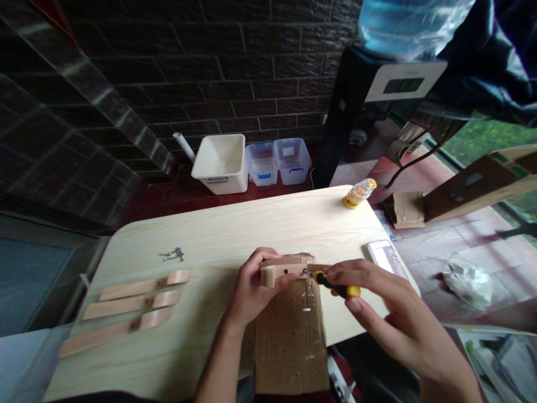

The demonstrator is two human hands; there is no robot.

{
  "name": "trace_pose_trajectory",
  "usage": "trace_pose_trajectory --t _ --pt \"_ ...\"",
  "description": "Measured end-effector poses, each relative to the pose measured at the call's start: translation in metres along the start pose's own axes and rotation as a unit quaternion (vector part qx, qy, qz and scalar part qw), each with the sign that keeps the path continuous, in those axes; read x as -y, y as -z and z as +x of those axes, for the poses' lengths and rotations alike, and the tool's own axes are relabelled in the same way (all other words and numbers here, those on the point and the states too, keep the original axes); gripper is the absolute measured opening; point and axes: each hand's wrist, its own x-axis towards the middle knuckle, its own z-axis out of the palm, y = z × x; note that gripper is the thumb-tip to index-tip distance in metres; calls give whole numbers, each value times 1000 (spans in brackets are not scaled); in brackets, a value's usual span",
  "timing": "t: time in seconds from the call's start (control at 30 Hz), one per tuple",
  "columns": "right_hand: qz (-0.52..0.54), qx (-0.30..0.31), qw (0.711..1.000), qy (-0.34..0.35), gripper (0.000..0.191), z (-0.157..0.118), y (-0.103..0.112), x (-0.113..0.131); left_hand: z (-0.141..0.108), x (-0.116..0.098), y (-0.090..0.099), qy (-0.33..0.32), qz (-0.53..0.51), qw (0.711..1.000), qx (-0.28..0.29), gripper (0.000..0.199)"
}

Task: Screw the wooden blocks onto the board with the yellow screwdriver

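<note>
Well, left hand [254, 291] pinches pale, curl-ended wooden strip [294, 271]; right hand [388, 313] grips screwdriver [338, 287].

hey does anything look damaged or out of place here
Yes, the cardboard under the wooden piece looks worn, with small holes in its top and a ragged far edge. What looks like a crumpled plastic bag lies on the floor at the right. I see no spill.

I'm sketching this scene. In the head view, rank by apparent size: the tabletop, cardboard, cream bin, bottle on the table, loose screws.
Largest to smallest:
Tabletop
Cardboard
Cream bin
Bottle
Loose screws
</note>
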Motion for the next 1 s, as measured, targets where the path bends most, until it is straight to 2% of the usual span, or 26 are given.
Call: trace_pose_trajectory --t 0.2,0.37,0.47,0.7,0.83,1.0 --pt "-6 1 999 -44 30 5 -3 -10 5 12 -9 46 -33 997 53 38" --pt "-6 -23 998 -60 31 4 -3 -19 4 16 -15 74 -41 994 71 42" --pt "-3 -39 998 -50 32 4 -4 -22 4 15 -17 57 -33 996 61 44" --pt "-34 -53 997 -34 20 6 -7 -20 6 17 -18 -42 5 998 39 25" --pt "-21 -70 995 -63 23 5 -10 -20 6 17 -17 -47 3 997 54 23" --pt "-21 -35 998 -53 29 3 -9 -12 6 16 -14 -49 2 996 75 25"
